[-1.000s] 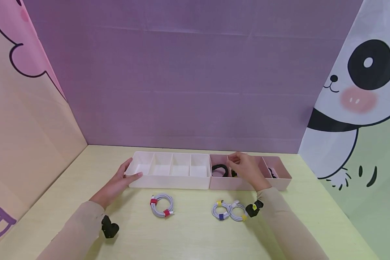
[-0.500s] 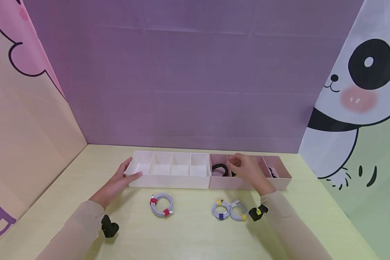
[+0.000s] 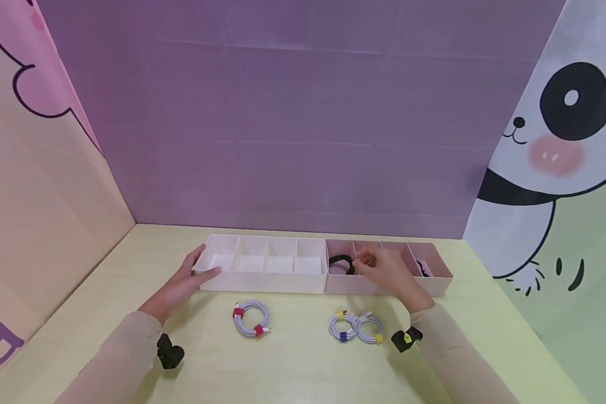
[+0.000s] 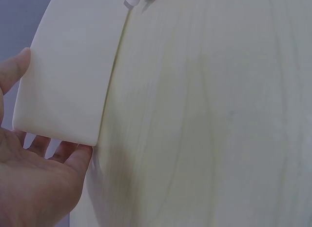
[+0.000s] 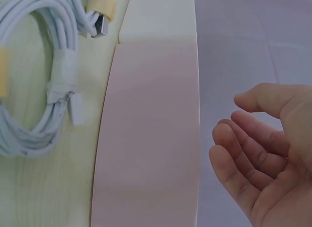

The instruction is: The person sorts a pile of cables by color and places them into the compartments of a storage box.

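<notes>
In the head view my left hand (image 3: 184, 283) holds the left end of a white divided box (image 3: 264, 282). In the left wrist view its thumb lies at the rim and the fingers bend against the end wall. My right hand (image 3: 386, 273) hovers over the pink divided box (image 3: 436, 286), fingers loosely bent. The right wrist view shows nothing between them. A coiled black cable (image 3: 350, 264) lies in the pink box's leftmost compartment; a small dark item (image 3: 423, 269) shows in the rightmost. The right hand partly hides the middle compartments.
The boxes stand end to end on the pale table (image 3: 283, 370). In front lie a coiled white cable with red straps (image 3: 252, 318), one with yellow and blue straps (image 3: 343, 327), and another with a yellow strap (image 3: 370, 328). A purple backdrop (image 3: 303, 123) rises behind.
My right hand has shifted slightly down and right over the pink box, its wrist moving right. The left hand, boxes and cables keep their places.
</notes>
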`<action>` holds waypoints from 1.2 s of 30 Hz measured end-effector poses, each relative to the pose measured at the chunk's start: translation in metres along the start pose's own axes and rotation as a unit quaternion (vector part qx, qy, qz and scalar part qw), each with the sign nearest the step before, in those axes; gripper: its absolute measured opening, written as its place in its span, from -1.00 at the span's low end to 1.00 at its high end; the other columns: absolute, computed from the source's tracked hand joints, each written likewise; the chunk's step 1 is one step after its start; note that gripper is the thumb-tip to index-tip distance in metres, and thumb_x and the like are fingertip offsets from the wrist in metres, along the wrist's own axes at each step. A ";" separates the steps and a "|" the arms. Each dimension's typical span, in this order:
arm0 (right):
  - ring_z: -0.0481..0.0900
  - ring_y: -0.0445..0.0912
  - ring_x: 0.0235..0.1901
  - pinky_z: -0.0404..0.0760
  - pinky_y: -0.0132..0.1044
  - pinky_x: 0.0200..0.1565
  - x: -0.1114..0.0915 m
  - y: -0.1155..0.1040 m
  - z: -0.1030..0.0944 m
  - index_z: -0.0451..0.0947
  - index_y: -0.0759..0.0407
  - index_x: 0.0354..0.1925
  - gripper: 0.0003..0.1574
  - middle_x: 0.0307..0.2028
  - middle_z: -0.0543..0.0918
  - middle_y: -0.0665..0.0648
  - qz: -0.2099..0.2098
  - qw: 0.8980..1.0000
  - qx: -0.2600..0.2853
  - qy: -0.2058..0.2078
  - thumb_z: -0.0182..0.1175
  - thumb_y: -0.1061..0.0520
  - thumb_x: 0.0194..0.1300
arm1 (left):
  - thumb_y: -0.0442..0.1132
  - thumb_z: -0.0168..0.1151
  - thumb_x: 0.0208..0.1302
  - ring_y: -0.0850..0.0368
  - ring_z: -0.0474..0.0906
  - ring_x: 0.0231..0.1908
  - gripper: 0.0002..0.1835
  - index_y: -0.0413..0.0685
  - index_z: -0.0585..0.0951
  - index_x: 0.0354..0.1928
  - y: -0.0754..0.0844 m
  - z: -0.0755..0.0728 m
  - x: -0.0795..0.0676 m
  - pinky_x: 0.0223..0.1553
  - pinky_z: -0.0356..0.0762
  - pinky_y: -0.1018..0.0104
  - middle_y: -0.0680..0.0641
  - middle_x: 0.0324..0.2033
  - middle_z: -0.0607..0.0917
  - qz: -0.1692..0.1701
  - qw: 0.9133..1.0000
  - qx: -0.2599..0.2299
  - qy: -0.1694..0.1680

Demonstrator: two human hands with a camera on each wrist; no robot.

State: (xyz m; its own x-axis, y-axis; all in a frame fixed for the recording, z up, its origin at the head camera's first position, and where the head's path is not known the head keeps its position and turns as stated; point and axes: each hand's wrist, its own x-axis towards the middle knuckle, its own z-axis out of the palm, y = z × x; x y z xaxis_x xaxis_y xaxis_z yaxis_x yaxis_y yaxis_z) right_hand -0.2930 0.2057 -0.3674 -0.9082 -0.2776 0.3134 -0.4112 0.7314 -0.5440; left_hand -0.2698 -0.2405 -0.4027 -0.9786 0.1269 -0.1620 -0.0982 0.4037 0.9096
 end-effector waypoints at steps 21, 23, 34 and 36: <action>0.60 -0.18 -0.36 0.60 -0.26 -0.28 -0.024 0.000 -0.001 0.70 0.19 -0.19 -0.89 -0.38 0.69 -0.08 -0.028 0.999 0.014 -0.027 0.32 0.20 0.30 | 0.24 0.16 0.40 -0.36 -0.11 0.44 0.09 0.28 -0.43 0.58 0.000 -0.002 0.000 0.31 -0.04 -0.46 -0.17 0.57 -0.33 0.004 1.000 0.009 0.002; 0.60 -0.18 -0.37 0.61 -0.27 -0.28 -0.026 0.000 -0.001 0.70 0.19 -0.21 -0.91 -0.40 0.69 -0.08 -0.033 0.999 0.016 -0.026 0.32 0.23 0.30 | 0.22 0.15 0.41 -0.37 -0.11 0.44 0.08 0.27 -0.42 0.58 0.000 -0.001 0.000 0.31 -0.04 -0.46 -0.17 0.57 -0.33 0.003 1.000 0.010 0.002; 0.57 -0.21 -0.39 0.59 -0.30 -0.28 -0.038 0.007 0.004 0.70 0.18 -0.20 -0.90 -0.41 0.66 -0.12 -0.031 0.999 0.001 -0.043 0.31 0.22 0.29 | 0.20 0.16 0.42 -0.37 -0.11 0.43 0.08 0.25 -0.42 0.59 0.000 0.000 0.000 0.32 -0.06 -0.45 -0.17 0.57 -0.35 0.007 1.000 0.004 0.000; 0.55 -0.21 -0.39 0.59 -0.31 -0.28 -0.040 0.009 0.005 0.70 0.19 -0.20 -0.89 -0.41 0.65 -0.11 -0.034 0.998 -0.003 -0.049 0.30 0.22 0.29 | 0.17 0.16 0.43 -0.39 -0.14 0.44 0.08 0.23 -0.43 0.59 0.000 0.000 0.000 0.33 -0.07 -0.44 -0.18 0.57 -0.35 0.007 1.000 -0.001 0.001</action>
State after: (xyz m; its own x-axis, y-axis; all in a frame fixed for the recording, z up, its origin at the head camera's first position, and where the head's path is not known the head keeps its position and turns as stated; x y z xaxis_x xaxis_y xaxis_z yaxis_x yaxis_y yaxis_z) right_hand -0.2609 0.2197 -0.3886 -0.8813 -0.3869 0.2713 -0.4725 0.7128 -0.5183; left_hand -0.2702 -0.2405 -0.4032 -0.9802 0.1308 -0.1490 -0.0853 0.3998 0.9126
